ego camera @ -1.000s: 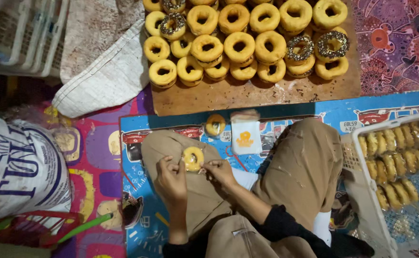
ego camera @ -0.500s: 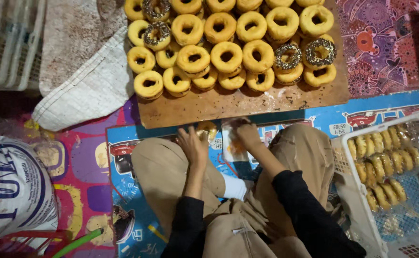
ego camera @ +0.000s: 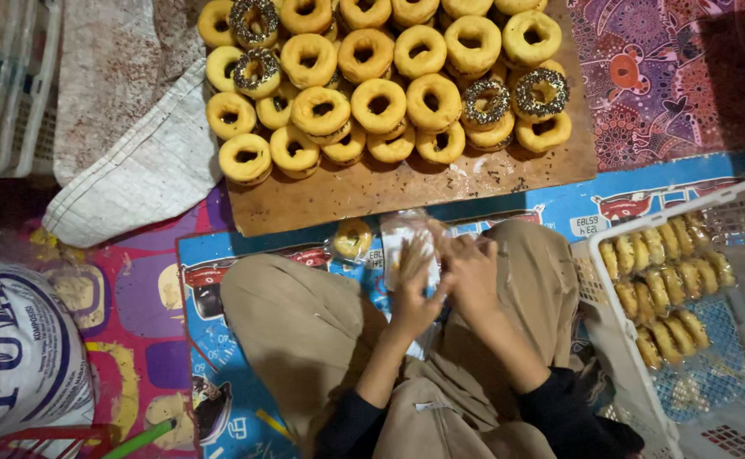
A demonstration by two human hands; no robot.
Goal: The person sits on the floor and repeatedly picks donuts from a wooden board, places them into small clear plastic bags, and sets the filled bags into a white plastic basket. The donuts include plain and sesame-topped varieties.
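Your left hand (ego camera: 412, 297) and right hand (ego camera: 472, 276) together hold a clear plastic bag (ego camera: 408, 246) just below the wooden board (ego camera: 372, 191). A wrapped doughnut (ego camera: 353, 239) lies just left of the bag.

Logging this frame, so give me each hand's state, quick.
Left hand: closed on the clear plastic bag.
Right hand: at the same bag; grip cannot be told.

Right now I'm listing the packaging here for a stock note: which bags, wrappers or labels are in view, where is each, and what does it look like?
Clear plastic wrapper: in both hands above the lap, small, see-through, crumpled.
Wrapped doughnut: on the mat beside the wrapper, round, yellow.
Sack: far left on the floor, bulky, white with dark blue print.
Label: right of the knee, small white rectangle on the blue mat.
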